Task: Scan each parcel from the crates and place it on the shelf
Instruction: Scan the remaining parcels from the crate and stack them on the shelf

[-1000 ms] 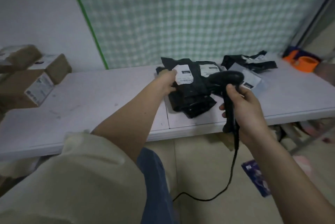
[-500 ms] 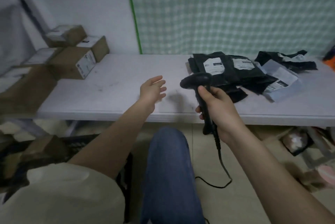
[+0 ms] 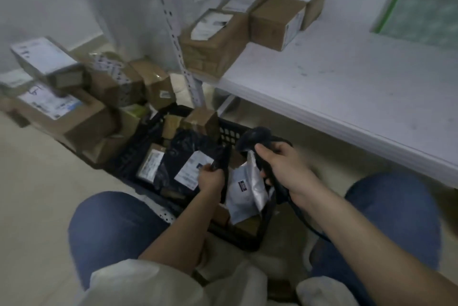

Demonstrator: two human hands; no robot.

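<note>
Reaching down into the black crate [image 3: 138, 149] on the floor between your knees, your left hand [image 3: 210, 178] pinches the edge of a black poly parcel [image 3: 184, 157] with a white label, which lies inside the crate among small cardboard boxes and beside a silver mailer [image 3: 244, 189]. Your right hand [image 3: 285, 169] is wrapped around the handle of the black barcode scanner [image 3: 255, 136], held just above the crate. The white shelf [image 3: 347, 87] stands to the right, brown boxes [image 3: 272, 20] at its far end.

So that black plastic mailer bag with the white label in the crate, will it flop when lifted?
Probably. The black plastic mailer bag looks crumpled and soft, so it should sag below the left hand pinching its edge. The glossy film may be slippery. It seems light, since a pinch holds it.
</note>
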